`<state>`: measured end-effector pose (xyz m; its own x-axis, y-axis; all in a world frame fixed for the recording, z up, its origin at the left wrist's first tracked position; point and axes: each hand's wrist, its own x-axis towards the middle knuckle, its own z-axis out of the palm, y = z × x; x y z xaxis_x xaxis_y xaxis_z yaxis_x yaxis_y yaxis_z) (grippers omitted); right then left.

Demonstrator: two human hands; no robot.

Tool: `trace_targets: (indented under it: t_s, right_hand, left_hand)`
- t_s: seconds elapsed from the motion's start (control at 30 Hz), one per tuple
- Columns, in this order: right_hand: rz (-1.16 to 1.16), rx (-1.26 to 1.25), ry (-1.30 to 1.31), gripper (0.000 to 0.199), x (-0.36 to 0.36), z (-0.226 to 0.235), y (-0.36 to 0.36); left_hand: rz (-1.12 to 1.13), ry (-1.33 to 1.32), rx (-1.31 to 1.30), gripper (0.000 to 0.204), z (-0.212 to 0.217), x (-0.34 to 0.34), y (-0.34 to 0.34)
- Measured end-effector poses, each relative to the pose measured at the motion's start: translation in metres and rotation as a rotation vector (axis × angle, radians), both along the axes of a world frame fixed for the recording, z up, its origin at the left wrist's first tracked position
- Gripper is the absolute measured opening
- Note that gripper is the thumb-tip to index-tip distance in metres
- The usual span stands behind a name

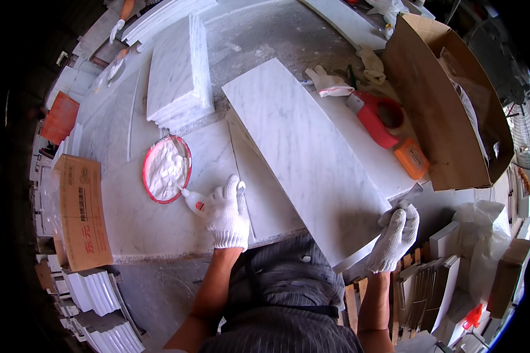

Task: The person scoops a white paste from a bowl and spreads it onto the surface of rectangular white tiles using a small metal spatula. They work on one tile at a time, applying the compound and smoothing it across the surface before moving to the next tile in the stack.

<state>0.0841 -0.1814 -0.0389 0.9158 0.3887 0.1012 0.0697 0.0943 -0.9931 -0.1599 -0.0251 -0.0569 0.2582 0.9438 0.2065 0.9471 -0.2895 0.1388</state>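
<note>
My left hand (228, 215), in a white knitted glove, is closed round a small white squeeze bottle (194, 201). The bottle's thin nozzle points at a red-rimmed bowl (145, 174) of white powder (166, 170), right by its edge. In my gloved right hand (396, 238) a flat metal scraper (407, 197) is gripped, its blade pointing up and away. It is beside the near right corner of a long white marble slab (306, 156) with grey veins. The slab lies at a slant over other pieces on the worktable.
A marble stack (179, 73) stands at the far left. To the right lie spare gloves (330, 81), a red-handled tool (377, 119), an orange packet (411, 158) and an open cardboard box (430, 100). Another carton (82, 212) stands left. Another person's gloved hand (116, 30) shows far left.
</note>
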Motion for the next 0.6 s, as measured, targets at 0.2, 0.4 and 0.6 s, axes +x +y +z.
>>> trace_targets:
  t_s: [0.2,0.4,0.6]
  right_hand:
    - [0.037,0.006,-0.07,0.011,-0.004,0.004,0.005]
    - [0.091,-0.092,-0.378,0.009,-0.009,-0.005,0.016]
    - [0.151,-0.145,-0.46,0.006,-0.012,0.001,0.02]
  left_hand:
    - [-0.208,-0.566,0.103,0.02,0.035,0.035,0.031]
    - [-0.44,-0.254,0.223,0.009,0.042,0.099,0.082]
    - [-0.731,-0.126,0.08,0.008,0.032,0.107,0.06]
